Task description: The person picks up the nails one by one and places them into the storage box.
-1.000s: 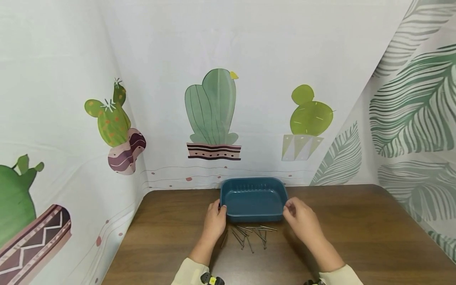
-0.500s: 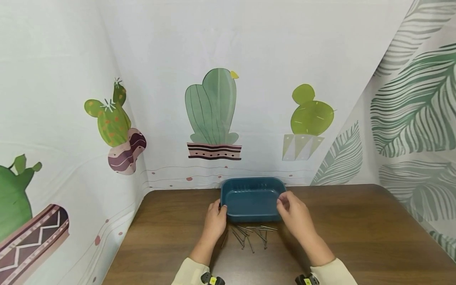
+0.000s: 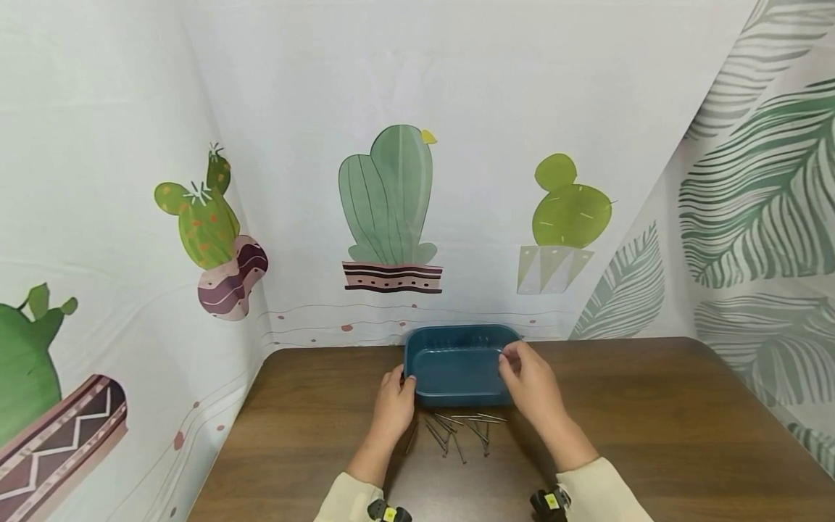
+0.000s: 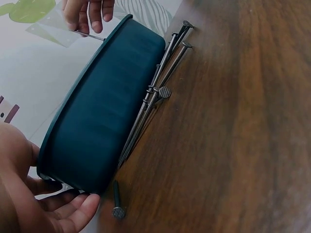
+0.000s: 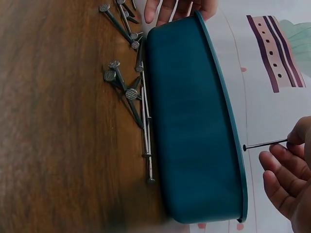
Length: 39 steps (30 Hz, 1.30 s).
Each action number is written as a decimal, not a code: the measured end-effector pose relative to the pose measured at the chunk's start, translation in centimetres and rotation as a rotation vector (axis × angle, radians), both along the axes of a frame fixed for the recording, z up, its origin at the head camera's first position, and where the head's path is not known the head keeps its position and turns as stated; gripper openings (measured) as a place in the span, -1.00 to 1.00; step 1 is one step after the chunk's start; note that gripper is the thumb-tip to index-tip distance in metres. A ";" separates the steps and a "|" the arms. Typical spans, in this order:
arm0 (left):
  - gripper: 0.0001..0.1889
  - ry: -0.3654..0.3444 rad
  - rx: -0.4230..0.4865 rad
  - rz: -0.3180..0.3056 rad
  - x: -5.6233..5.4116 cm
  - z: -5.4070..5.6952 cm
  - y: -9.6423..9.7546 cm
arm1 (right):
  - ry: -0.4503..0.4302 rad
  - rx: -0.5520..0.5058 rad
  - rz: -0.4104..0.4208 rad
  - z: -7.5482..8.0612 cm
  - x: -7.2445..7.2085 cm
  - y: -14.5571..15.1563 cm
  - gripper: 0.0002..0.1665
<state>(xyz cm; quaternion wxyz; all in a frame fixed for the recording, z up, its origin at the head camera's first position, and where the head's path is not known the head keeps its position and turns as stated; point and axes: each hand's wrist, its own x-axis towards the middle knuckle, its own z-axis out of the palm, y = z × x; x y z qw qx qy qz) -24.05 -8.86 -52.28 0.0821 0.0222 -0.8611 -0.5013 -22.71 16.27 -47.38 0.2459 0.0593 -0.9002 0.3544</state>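
Note:
A dark teal plastic tray (image 3: pixel 457 400) stands near the far edge of the table. My left hand (image 3: pixel 393 406) grips its left end, thumb at the rim and fingers along the outer wall, as the left wrist view also shows. My right hand (image 3: pixel 538 388) is over the tray's right end and pinches a single nail (image 5: pixel 266 144) between thumb and fingertips. In the right wrist view that nail sticks out level above the rim, its head pointing toward the left hand. Several loose steel nails (image 5: pixel 131 93) lie crisscrossed on the wood against the tray's near side.
One nail (image 4: pixel 117 201) lies apart by the tray's left corner, close to my left fingers. The brown wooden table (image 3: pixel 293 435) ends at a white cloth backdrop (image 3: pixel 483 217) printed with cacti and leaves, right behind the tray.
My right hand has moved left and slightly up, from the tray's right rim to over its inside. The left hand, the tray and the loose nails stay where they were.

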 end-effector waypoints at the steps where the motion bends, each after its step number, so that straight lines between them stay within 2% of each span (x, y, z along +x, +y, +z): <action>1: -0.56 0.000 -0.002 0.001 0.0 0.0 0.0 | 0.005 -0.001 0.002 0.0 -0.1 0.0 -0.93; 14: -0.57 0.009 0.003 -0.007 -0.1 0.0 0.1 | -0.009 -0.017 0.019 -0.6 -0.7 -0.1 -0.93; 25: -0.53 -0.006 0.019 -0.014 -0.1 0.1 -0.1 | -0.031 -0.019 0.025 -0.4 -0.9 -0.2 -0.92; 28: -0.53 -0.007 0.024 -0.015 0.0 0.1 -0.2 | -0.042 -0.011 0.031 -0.4 -0.9 -0.2 -0.77; 34: -0.53 -0.011 0.026 -0.013 0.0 0.1 -0.1 | -0.062 0.000 0.054 -0.4 -0.9 -0.1 -0.19; 39: -0.54 -0.010 0.017 -0.016 0.0 0.2 -0.1 | -0.076 0.011 0.070 -0.3 -0.7 -0.1 -0.11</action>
